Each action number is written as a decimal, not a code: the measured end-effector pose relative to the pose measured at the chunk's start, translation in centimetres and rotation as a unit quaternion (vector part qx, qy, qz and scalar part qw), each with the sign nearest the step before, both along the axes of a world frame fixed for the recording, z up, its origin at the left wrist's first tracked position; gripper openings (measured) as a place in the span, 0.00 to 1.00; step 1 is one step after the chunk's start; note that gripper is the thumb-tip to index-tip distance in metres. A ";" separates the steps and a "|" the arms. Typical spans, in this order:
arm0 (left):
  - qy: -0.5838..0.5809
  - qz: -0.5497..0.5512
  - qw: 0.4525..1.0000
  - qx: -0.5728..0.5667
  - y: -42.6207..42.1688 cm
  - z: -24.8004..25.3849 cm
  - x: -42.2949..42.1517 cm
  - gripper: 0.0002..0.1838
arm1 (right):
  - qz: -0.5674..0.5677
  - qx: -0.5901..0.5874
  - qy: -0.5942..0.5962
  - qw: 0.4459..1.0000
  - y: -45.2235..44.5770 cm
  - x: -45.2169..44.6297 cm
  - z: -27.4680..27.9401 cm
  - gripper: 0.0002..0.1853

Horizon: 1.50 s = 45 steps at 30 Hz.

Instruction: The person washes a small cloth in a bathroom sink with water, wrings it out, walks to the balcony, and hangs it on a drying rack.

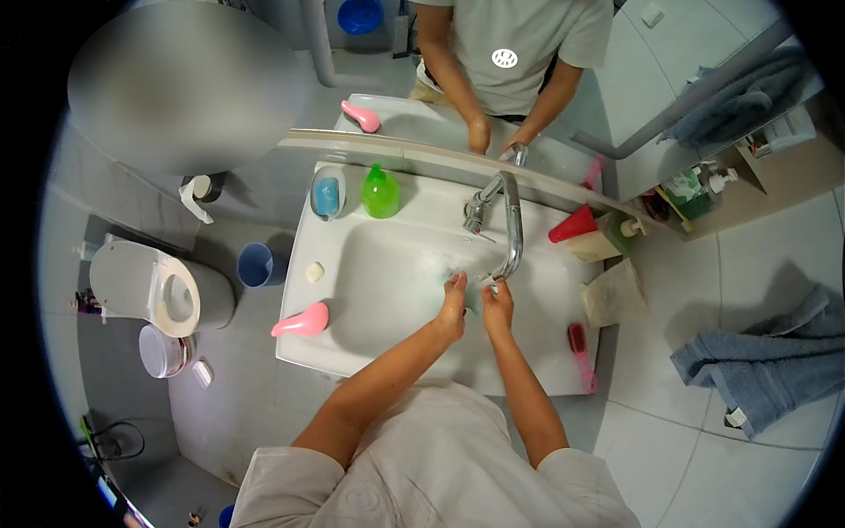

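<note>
Both hands are over the white sink (370, 264), below the curved chrome faucet (513, 220). My left hand (452, 308) is curled, thumb uppermost, left of the spout. Just beneath the spout's end, my right hand (497, 306) has its fingers pinched together at a small pale patch. Something pale or see-through shows between the two hands, but its kind cannot be made out; it may be water. Splashing water blurs the basin beside the left fingertips.
Along the sink's rim are a green bottle (380, 194), blue soap in a dish (326, 197), a pale soap piece (315, 272), a pink bottle (304, 320), a red tube (573, 224) and a pink brush (581, 356). A mirror stands behind; a towel (766, 361) hangs right.
</note>
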<state>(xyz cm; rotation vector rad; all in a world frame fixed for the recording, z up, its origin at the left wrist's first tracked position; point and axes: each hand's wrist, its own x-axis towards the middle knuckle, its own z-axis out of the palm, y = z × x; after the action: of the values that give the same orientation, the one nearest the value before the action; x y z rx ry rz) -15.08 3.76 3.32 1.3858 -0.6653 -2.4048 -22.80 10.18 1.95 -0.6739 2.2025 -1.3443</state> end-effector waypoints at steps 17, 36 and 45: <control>0.160 0.007 0.980 0.115 -0.1 -1.0 -0.8 0.19 | -0.113 -0.017 0.121 0.986 -1.5 0.9 1.4 0.09; -0.023 -0.059 0.997 0.046 -1.1 -1.4 0.5 0.36 | -0.127 -0.214 -0.454 0.855 0.8 -1.1 -3.1 0.15; 0.209 -0.023 0.938 0.275 -2.0 -1.0 0.3 0.21 | 0.039 -0.095 -0.030 0.994 0.6 2.3 4.6 0.19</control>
<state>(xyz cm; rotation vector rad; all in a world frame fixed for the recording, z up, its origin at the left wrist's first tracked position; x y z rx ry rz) -14.75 1.75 2.33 0.9559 0.0990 -2.9246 -20.46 10.81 6.55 -0.7696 1.9972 -1.5263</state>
